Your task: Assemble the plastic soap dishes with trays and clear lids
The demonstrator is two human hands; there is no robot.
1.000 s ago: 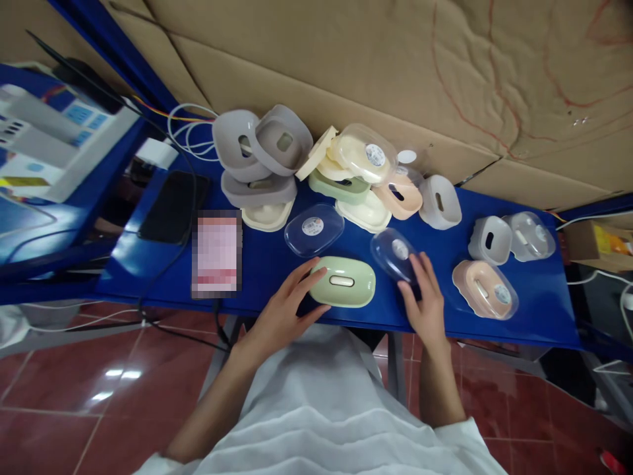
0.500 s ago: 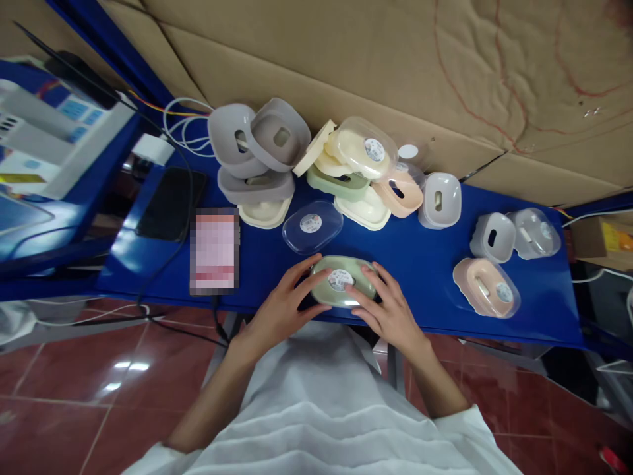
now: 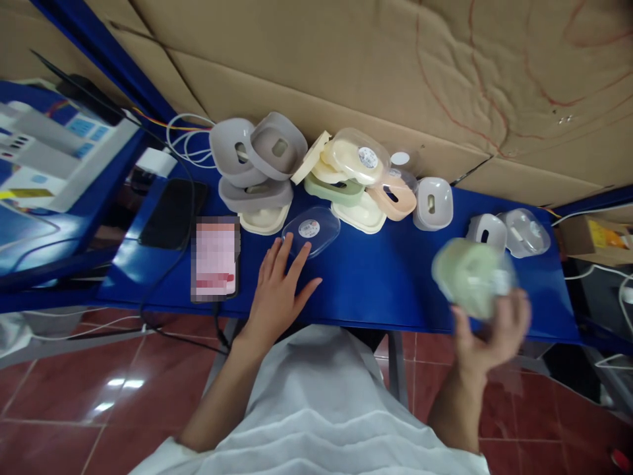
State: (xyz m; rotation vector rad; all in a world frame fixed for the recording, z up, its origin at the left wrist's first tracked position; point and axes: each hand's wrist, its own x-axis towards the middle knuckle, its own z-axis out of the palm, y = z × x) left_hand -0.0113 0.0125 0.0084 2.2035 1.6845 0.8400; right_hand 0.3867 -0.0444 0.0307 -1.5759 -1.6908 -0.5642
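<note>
My right hand [image 3: 494,336] grips a green box with a clear lid [image 3: 469,274], blurred by motion, over the right part of the blue table [image 3: 366,284]. The box hides most of what lies under it. My left hand [image 3: 279,290] is open, fingers spread, its fingertips at the near edge of a loose clear lid [image 3: 321,231] with a round label. Behind that lid are a cream piece [image 3: 363,212], a green box [image 3: 333,191] and a peach box [image 3: 398,203], with a yellow box under a clear lid [image 3: 353,158] on top.
Grey boxes [image 3: 232,152] are piled at the back left, near a phone with a blurred screen [image 3: 215,257] and a black device [image 3: 171,214]. A light grey box [image 3: 434,204] stands right of centre. Another grey box [image 3: 487,231] and a clear-lidded one [image 3: 527,232] sit further right.
The green box has moved right in my right hand, over where the peach lidded box lay. My left hand has let go of it and moved left towards the loose clear lid.
</note>
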